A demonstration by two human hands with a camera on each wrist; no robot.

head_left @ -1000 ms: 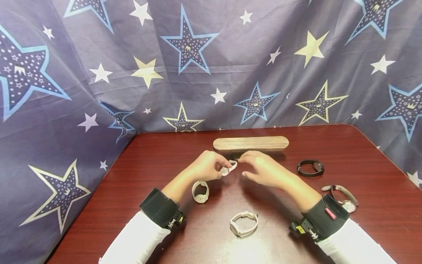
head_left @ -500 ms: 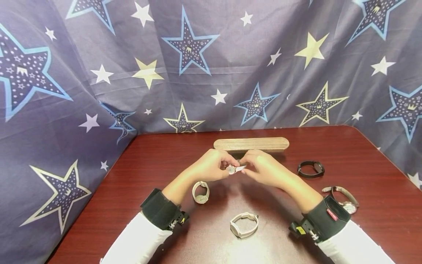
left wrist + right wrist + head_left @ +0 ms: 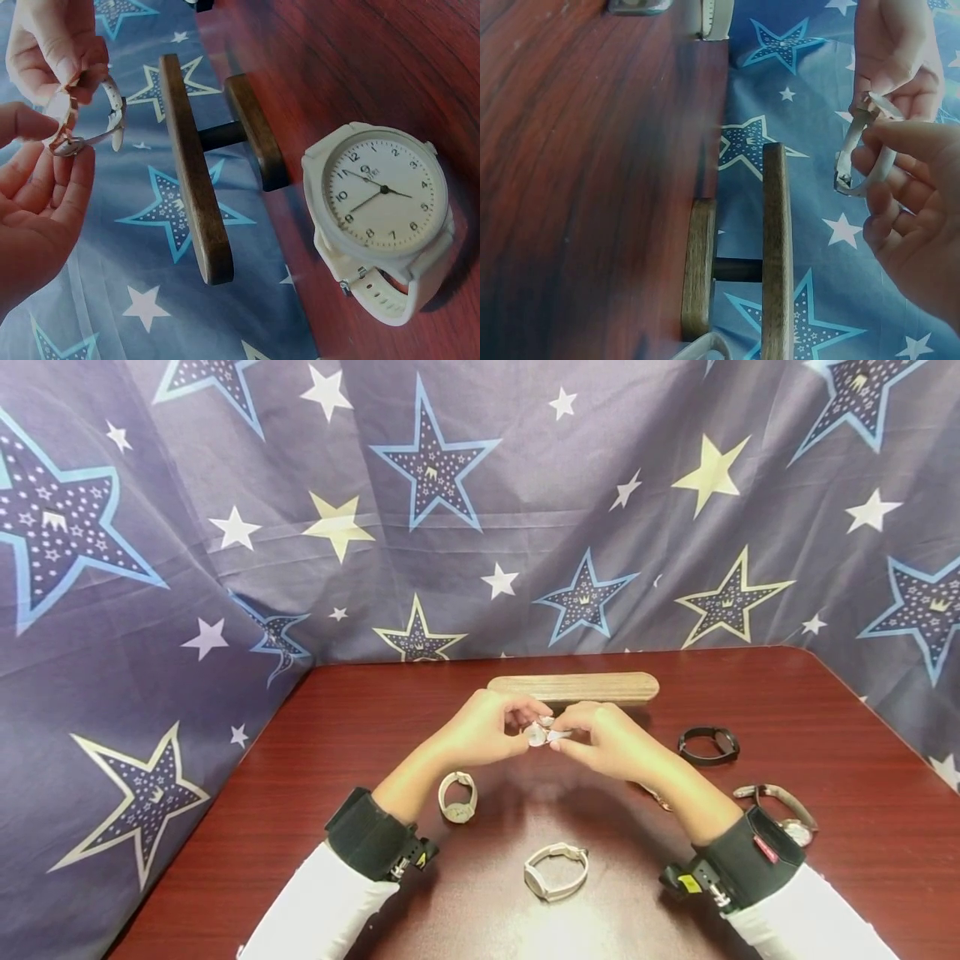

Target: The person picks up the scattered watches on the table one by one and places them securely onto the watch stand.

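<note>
Between my hands, held above the table in front of the wooden stand, is a wristwatch [image 3: 536, 734] with a rose-gold case and a white strap. My left hand [image 3: 487, 727] pinches it by the case, thumb nearest me. From the other side my right hand [image 3: 607, 739] pinches the watch with thumb and fingers near the strap. In the left wrist view the strap [image 3: 114, 112] curves in a loop; the fingers partly cover the case. A wooden stand [image 3: 573, 687] with a rounded top bar, black post and wooden base [image 3: 256, 133] stands just behind the hands.
White watches lie on the table [image 3: 360, 710] left of centre [image 3: 457, 799] and near the front [image 3: 556, 871]. On the right are a black watch [image 3: 708, 745] and one with a brownish strap [image 3: 797, 828], partly behind my right cuff. Part of a shiny item [image 3: 654, 794] shows under my right forearm.
My left hand has carried the watch right and slightly up to my right hand. My right hand, apart from it at first, now pinches it. The watches on the table have stayed put.
</note>
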